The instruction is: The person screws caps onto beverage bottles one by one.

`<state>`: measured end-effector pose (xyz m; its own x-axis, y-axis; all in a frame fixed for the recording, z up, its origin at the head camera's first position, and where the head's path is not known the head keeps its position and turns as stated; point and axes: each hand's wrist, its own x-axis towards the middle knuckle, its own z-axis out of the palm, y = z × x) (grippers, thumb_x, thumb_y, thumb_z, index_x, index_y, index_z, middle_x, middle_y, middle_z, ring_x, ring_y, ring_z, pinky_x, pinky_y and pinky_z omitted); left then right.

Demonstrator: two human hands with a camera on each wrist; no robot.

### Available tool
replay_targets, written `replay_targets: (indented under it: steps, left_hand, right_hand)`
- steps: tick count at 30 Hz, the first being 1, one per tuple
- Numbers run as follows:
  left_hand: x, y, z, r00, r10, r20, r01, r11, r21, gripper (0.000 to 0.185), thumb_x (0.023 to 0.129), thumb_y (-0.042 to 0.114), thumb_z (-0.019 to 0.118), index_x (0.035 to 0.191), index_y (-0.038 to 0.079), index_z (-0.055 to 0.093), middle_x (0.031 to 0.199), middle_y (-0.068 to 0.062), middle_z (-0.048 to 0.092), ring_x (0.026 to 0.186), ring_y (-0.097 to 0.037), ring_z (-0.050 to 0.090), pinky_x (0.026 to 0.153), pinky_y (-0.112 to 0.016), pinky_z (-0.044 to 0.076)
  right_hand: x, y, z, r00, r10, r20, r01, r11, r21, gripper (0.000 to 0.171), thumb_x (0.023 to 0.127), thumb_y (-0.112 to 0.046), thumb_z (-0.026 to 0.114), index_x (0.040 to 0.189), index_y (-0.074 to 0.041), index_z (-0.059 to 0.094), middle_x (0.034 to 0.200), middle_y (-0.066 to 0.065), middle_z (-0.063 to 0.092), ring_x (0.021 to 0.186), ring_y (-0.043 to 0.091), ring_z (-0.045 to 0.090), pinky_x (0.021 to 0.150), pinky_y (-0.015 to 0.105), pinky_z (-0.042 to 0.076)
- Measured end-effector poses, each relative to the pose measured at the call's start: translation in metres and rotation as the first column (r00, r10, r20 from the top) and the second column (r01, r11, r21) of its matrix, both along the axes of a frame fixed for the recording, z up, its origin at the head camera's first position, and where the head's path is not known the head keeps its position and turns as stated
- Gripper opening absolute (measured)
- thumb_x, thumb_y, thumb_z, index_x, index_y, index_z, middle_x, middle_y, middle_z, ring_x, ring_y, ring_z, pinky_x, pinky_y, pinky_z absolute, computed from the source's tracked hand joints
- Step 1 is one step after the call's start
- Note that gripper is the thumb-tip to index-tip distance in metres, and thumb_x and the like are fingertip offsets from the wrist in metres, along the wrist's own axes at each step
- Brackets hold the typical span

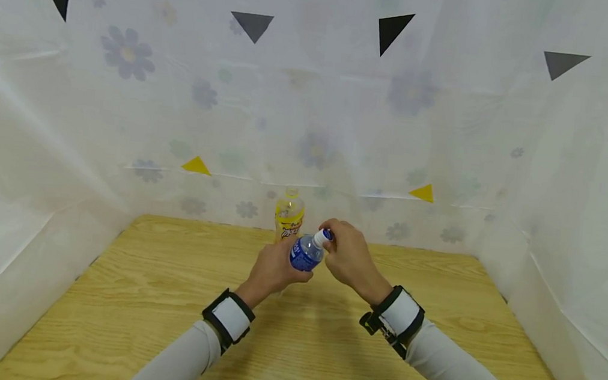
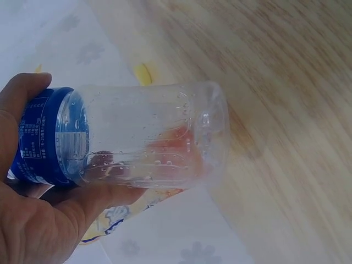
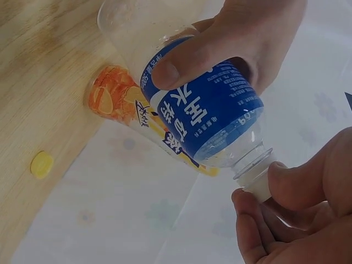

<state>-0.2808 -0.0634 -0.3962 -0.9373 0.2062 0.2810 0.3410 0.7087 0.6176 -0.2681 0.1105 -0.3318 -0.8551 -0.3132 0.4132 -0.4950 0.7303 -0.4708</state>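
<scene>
My left hand [image 1: 270, 267] grips a clear plastic bottle [image 1: 306, 253] around its blue label [image 3: 206, 110], holding it tilted above the table. Its lower part looks see-through with droplets on the wall in the left wrist view. At the bottle's mouth is a white cap [image 3: 257, 180], whose top looks blue in the head view. Thumb and fingers of my right hand [image 1: 351, 259] pinch this cap; how tightly it sits on the neck I cannot tell. Just behind stands a second bottle [image 1: 289, 216] with a yellow and orange label and no cap on its mouth, partly hidden by my left hand.
A yellow cap [image 3: 42, 165] lies on the wooden table [image 1: 165, 286], near the second bottle. White flower-patterned sheeting [image 1: 316, 112] closes off the back and both sides, with black, grey and yellow triangles on it.
</scene>
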Motion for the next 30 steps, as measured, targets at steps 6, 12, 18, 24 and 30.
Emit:
replay_targets:
  steps: [6,12,18,24,30]
  left_hand:
    - [0.0009,0.0008,-0.0015,1.000,-0.002,-0.017,0.002,1.000,0.001,0.068,0.075,0.029,0.090,0.132,0.010,0.059,0.116,-0.012,0.072,0.101,-0.028,0.071,0.083,-0.045,0.058]
    - [0.0014,0.0015,-0.0011,1.000,0.001,-0.018,-0.001,1.000,-0.006,0.069,0.075,0.031,0.090,0.133,0.010,0.058,0.116,-0.012,0.072,0.100,-0.027,0.071,0.083,-0.044,0.058]
    - [0.0018,0.0029,-0.0002,1.000,0.000,-0.013,0.000,1.000,0.004,0.070,0.075,0.031,0.090,0.134,0.010,0.058,0.116,-0.012,0.072,0.101,-0.028,0.071,0.084,-0.044,0.058]
    - [0.0024,0.0026,-0.0017,1.000,-0.008,-0.027,0.008,1.000,0.002,0.069,0.074,0.031,0.090,0.132,0.009,0.059,0.114,-0.012,0.072,0.100,-0.027,0.071,0.083,-0.043,0.058]
    - [0.0018,0.0034,-0.0020,0.999,-0.017,-0.039,0.018,1.000,0.000,0.065,0.074,0.030,0.090,0.127,0.009,0.060,0.112,-0.011,0.072,0.097,-0.026,0.071,0.081,-0.042,0.059]
  right_hand:
    - [-0.0009,-0.0002,-0.0030,0.999,0.000,-0.048,0.001,1.000,0.005,0.021,0.092,0.005,0.064,0.112,0.002,0.065,0.099,0.017,0.068,0.088,0.029,0.065,0.076,0.044,0.055]
    - [-0.0022,0.0001,-0.0061,0.998,-0.011,-0.061,0.011,1.000,-0.002,0.016,0.093,0.002,0.065,0.109,0.003,0.063,0.095,0.015,0.065,0.082,0.025,0.061,0.072,0.041,0.053]
    - [-0.0030,0.0010,-0.0059,0.998,-0.016,-0.065,0.015,1.000,-0.025,0.012,0.095,-0.005,0.067,0.104,0.002,0.063,0.087,0.012,0.061,0.074,0.021,0.057,0.065,0.035,0.049]
    - [-0.0027,0.0038,-0.0067,0.999,-0.019,-0.039,0.017,0.999,-0.051,0.014,0.097,-0.012,0.067,0.101,0.001,0.064,0.082,0.009,0.060,0.068,0.018,0.054,0.060,0.032,0.045]
    - [-0.0028,0.0062,-0.0081,1.000,-0.023,-0.005,0.023,0.997,-0.077,0.015,0.097,-0.016,0.066,0.099,-0.001,0.064,0.082,0.009,0.062,0.064,0.017,0.054,0.056,0.031,0.046]
